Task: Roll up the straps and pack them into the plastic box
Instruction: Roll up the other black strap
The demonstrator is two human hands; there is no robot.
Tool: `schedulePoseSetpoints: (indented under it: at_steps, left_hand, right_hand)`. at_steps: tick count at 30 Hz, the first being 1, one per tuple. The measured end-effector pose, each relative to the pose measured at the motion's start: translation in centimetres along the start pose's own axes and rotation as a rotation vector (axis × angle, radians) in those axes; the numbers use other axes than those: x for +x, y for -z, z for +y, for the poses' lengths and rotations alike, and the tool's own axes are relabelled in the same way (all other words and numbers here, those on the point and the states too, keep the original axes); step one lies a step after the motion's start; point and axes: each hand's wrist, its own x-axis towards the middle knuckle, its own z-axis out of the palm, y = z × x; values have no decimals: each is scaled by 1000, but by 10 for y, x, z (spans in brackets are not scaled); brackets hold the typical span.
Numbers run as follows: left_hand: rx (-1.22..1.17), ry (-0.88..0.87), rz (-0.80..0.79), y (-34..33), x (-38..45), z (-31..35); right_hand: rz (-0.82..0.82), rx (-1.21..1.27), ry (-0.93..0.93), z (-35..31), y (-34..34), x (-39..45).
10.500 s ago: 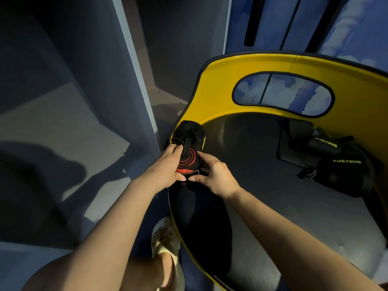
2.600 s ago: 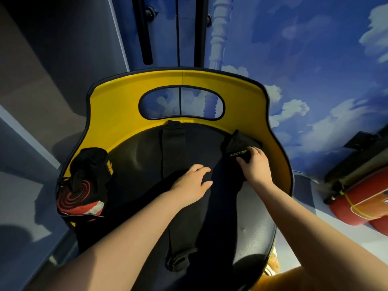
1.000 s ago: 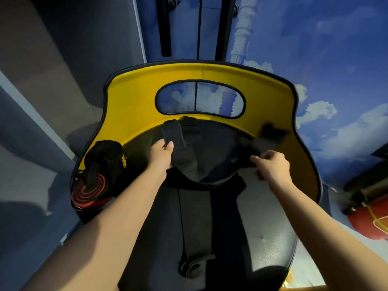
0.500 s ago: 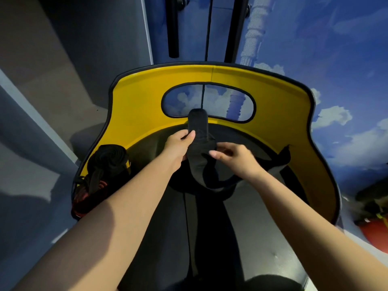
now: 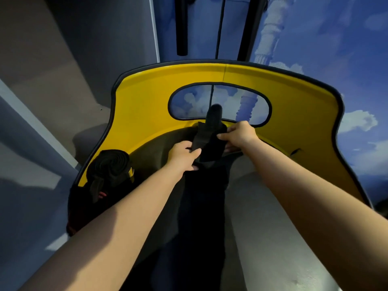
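black strap [image 5: 206,141] upright, long axis vertical | left hand [image 5: 183,156] pinching it | right hand [image 5: 239,135] apparently gripping it

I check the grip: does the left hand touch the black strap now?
Touching. The head view shows the left hand with fingers pinching the strap; no gap is visible.

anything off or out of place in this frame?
Nothing damaged or spilled. One oddity: no plastic box is in view; the rolled strap sits on the left edge of the yellow-backed seat. Both the left hand and right hand grip the black strap, not yet rolled.
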Motion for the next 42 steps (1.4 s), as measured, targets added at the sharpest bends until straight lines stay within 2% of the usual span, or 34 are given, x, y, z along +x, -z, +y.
schedulePoseSetpoints:
  at_steps: [3, 5, 11, 16, 20, 22, 27, 31, 33, 35, 40, 42]
  left_hand:
    - [13, 34, 52, -2, 9, -4]
    - [19, 47, 70, -5, 15, -7]
    - [-3, 79, 172, -11, 28, -10]
    - [17, 63, 180, -14, 29, -10]
    - [57, 59, 157, -7, 23, -7]
    - [71, 108, 115, 0, 12, -4]
    - [-6, 283, -226, 3, -28, 2]
    - [-204, 330, -255, -14, -47, 5]
    - [-254, 326, -226, -19, -53, 5]
    - [-251, 317, -190, -21, -56, 5]
    - [-201, 348, -45, -20, -60, -6]
    - [-169, 318, -26, -17, -64, -13]
  right_hand:
    - [-56, -55, -8, 0, -7, 10]
    - [-78, -180, 30, 1, -7, 16]
    - [8, -607, 251, 15, 3, 6]
    - [-202, -838, 438, 24, 31, -25]
    - [-109, -998, 547, 32, 29, -34]
    - [-39, -1043, 568, 32, 26, -41]
    - [67, -1123, 596, 30, 21, -65]
    - [123, -1188, 637, 30, 15, -92]
    - [60, -1156, 622, 32, 14, -107]
    - [-74, -1035, 545, 30, 16, -121]
    - [-445, -729, 163, 19, 34, -145]
    - [-549, -682, 49, 20, 36, -151]
